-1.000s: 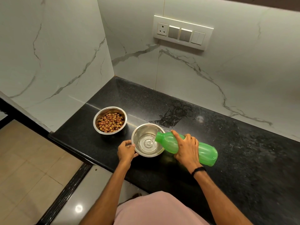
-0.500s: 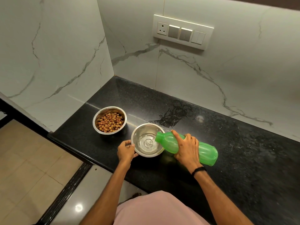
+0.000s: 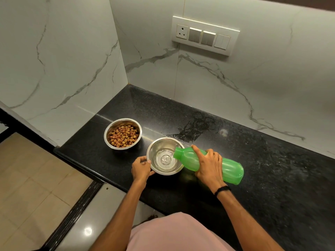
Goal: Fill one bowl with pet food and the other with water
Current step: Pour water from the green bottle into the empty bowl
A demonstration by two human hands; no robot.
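Observation:
Two steel bowls stand on the black counter (image 3: 272,178). The far left bowl (image 3: 108,131) holds brown pet food pellets (image 3: 123,135). The nearer bowl (image 3: 157,144) has a shallow pool of water in its bottom. My left hand (image 3: 140,168) grips that bowl's near left rim. My right hand (image 3: 208,164) holds a green plastic bottle (image 3: 230,169) tipped almost flat, its open mouth over the bowl's right rim, and a thin stream of water runs from it into the bowl.
White marble walls close the counter at the back and left, meeting in a corner. A switch panel with a socket (image 3: 204,36) sits on the back wall. A wet patch (image 3: 195,127) lies behind the bowls. The counter's front edge drops to a tiled floor (image 3: 27,187).
The water pool in the near bowl has grown a little as the stream keeps running. Both hands and the bottle hold nearly the same place.

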